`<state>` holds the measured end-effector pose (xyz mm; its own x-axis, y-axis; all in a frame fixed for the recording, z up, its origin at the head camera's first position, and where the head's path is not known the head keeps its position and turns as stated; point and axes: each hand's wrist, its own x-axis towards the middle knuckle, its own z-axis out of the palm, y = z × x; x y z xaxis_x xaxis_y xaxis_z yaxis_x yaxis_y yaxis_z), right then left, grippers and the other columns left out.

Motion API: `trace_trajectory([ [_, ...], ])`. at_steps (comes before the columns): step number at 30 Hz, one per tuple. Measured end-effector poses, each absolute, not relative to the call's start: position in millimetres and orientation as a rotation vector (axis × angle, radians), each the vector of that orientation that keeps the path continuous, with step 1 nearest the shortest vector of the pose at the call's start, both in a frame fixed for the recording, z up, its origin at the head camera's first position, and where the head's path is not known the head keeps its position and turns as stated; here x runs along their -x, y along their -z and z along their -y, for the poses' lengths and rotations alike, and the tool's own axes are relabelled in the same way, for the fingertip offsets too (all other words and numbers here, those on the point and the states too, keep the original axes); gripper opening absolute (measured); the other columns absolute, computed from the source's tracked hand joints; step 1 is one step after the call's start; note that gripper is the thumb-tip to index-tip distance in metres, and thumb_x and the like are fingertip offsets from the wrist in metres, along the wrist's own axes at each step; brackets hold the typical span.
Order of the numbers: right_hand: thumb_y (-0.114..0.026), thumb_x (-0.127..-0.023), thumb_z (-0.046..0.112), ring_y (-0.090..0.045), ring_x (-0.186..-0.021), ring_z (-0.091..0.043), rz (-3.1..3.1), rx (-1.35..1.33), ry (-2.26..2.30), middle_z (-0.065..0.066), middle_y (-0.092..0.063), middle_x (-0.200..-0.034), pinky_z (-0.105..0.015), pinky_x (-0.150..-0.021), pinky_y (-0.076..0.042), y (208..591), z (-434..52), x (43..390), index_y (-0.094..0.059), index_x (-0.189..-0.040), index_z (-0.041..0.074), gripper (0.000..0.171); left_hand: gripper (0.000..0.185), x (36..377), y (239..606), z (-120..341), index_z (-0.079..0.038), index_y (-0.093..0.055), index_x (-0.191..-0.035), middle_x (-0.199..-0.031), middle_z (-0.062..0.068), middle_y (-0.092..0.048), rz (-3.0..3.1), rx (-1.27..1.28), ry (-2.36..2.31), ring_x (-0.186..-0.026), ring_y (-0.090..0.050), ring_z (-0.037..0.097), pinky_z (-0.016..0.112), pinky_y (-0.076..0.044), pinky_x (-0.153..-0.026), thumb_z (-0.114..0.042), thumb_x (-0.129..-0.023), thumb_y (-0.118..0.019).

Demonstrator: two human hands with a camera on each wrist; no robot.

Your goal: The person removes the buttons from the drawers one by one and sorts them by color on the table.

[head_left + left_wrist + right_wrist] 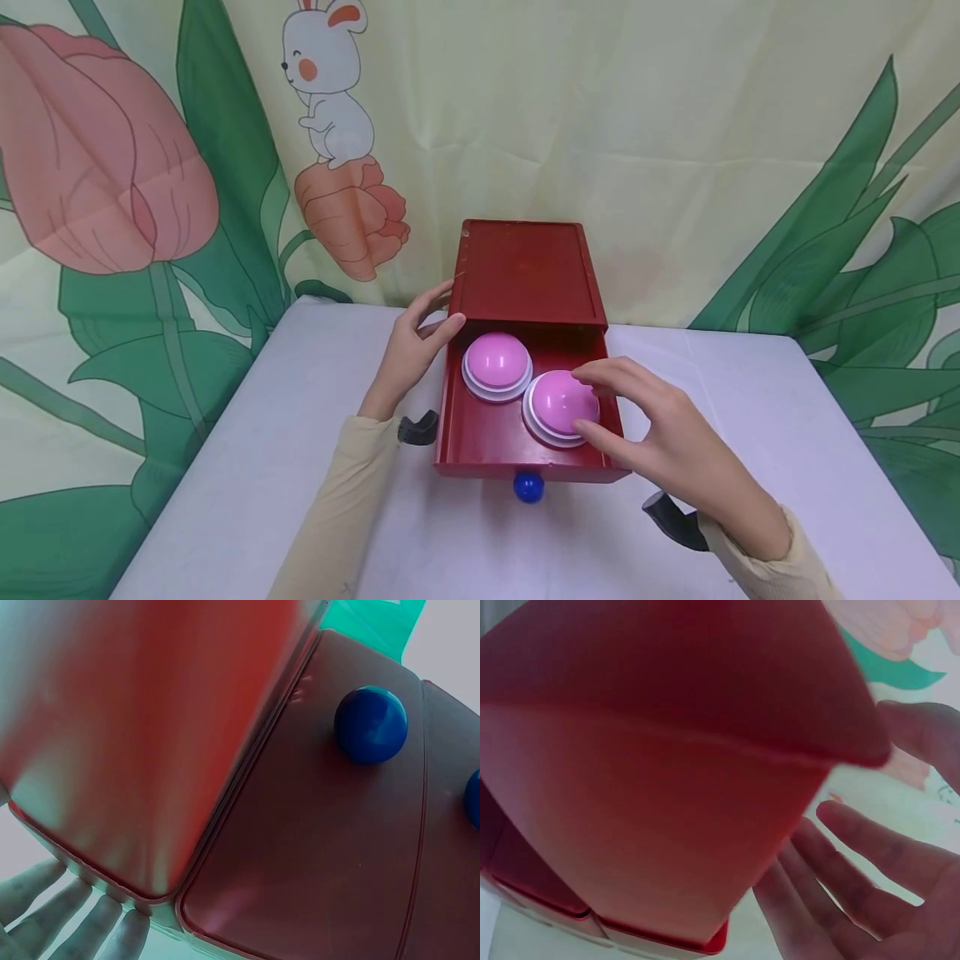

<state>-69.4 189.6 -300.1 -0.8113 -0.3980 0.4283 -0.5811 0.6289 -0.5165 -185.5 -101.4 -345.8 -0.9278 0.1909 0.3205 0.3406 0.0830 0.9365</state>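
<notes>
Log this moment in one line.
left hand: at side of red cabinet | right hand: at nearer pink dome, grip unclear | drawer: open, farther pink dome also inside

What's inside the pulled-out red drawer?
The drawer holds a left pink dome and a right pink dome, both on white bases. The right hand covers part of the right pink dome. Whatever lies farther back, beneath the cabinet top, is hidden.

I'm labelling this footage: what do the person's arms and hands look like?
Long, cream-coloured sleeves: the left sleeve and right sleeve both end near the wrist. The left hand and right hand wear no gloves. A curved black piece shows beside the left wrist, another beside the right.
</notes>
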Motion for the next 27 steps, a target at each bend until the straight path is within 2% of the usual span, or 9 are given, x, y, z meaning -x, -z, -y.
trace_trajectory([
  [6,-0.087,-0.076,0.016,-0.057,-0.117,-0.016,2.674,-0.816,-0.9,0.003,-0.059,-0.128,-0.04,-0.085,-0.058,303.5,-190.2,81.0,-0.064,-0.126,0.013,0.055,0.054,185.4,344.5,101.0,-0.011,-0.046,-0.148,-0.146,0.01,-0.049,2.236,0.552,1.962,-0.134,-0.048,0.024,0.04,-0.047,-0.105,-0.014,-0.097,-0.063],
  [13,-0.086,-0.077,0.023,-0.056,-0.119,-0.02,2.771,-0.849,-0.865,0.001,-0.057,-0.13,-0.038,-0.085,-0.059,304.8,-190.8,91.1,-0.062,-0.129,0.014,0.058,0.054,184.2,344.9,101.8,-0.01,-0.046,-0.148,-0.147,0.011,-0.049,2.248,0.549,1.959,-0.135,-0.048,0.025,0.042,-0.047,-0.106,-0.014,-0.097,-0.063],
  [27,-0.087,-0.076,0.027,-0.059,-0.113,-0.015,2.824,-0.996,-0.677,0.002,-0.058,-0.126,-0.035,-0.088,-0.057,305.9,-189.0,101.9,-0.063,-0.128,0.012,0.059,0.054,185.4,345.7,101.6,-0.01,-0.046,-0.148,-0.147,0.011,-0.048,2.24,0.55,1.969,-0.135,-0.048,0.024,0.042,-0.046,-0.107,-0.013,-0.097,-0.063],
])
